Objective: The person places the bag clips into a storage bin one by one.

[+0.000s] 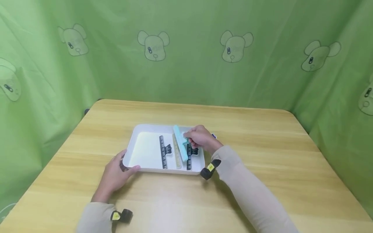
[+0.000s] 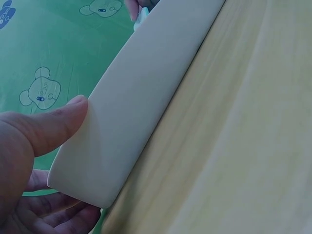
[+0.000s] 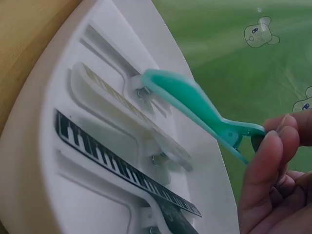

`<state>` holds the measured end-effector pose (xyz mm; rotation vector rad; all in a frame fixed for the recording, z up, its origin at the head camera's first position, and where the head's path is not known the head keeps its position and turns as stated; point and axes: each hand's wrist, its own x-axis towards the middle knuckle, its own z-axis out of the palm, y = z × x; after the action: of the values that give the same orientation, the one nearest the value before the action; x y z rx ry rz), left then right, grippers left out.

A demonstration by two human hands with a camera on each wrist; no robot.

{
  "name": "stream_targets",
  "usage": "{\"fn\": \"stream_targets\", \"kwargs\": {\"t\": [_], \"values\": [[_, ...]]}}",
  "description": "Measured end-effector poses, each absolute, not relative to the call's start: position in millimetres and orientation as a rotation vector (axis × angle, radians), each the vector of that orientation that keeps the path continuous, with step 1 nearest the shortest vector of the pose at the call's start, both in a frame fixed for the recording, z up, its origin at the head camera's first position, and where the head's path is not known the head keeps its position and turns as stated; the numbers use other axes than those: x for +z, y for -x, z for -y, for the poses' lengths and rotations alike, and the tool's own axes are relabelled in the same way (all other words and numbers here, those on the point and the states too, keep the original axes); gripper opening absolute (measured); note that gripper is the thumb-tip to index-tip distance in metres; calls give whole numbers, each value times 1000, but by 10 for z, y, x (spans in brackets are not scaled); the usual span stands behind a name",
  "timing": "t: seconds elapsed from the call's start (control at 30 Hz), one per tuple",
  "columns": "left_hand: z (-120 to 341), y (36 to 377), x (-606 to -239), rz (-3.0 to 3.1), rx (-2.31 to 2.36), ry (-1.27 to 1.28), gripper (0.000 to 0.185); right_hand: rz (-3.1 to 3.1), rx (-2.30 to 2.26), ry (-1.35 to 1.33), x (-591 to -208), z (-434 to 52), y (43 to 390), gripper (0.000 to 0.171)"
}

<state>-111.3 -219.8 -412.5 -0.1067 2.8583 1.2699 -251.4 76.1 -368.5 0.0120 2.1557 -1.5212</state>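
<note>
The right hand (image 1: 200,138) holds a teal clip (image 1: 180,143) over the right half of the white tray (image 1: 145,152). The fingers (image 3: 265,161) are curled and pinch the clip by its handle end, thumb against fingertips; the long teal bar extends away from the fingers, tilted, above the clips lying in the tray. Whether the bar touches those below it cannot be told.

The left hand (image 1: 115,174) grips the tray's near-left corner. In the left wrist view the thumb (image 2: 53,124) presses flat on the outer wall of the tray (image 2: 131,102) and the other fingers (image 2: 58,212) curl beneath the corner.

Count inside the tray: two black clips printed with piano keys, one (image 1: 163,151) near the middle and one (image 1: 190,155) toward the right edge; one pale yellowish clip (image 1: 176,155) between them; and the teal clip in hand, making four in all. A small dark object (image 1: 214,136) shows behind the right hand; it cannot be identified.

The tray rests near the middle of a light wooden table (image 1: 262,168) with rounded corners. A green cloth backdrop (image 1: 192,48) printed with bear heads encloses the table on the far, left and right sides. Both forearms wear beige sleeves (image 1: 250,194).
</note>
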Motion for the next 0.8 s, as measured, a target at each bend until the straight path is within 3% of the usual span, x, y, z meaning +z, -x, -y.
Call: {"fn": "stream_targets", "kwargs": {"t": [0.8], "values": [[2197,1121,-4081,-2868,1252,94,88,-2051,-1575,18,-3751,-574,2552,24]]}}
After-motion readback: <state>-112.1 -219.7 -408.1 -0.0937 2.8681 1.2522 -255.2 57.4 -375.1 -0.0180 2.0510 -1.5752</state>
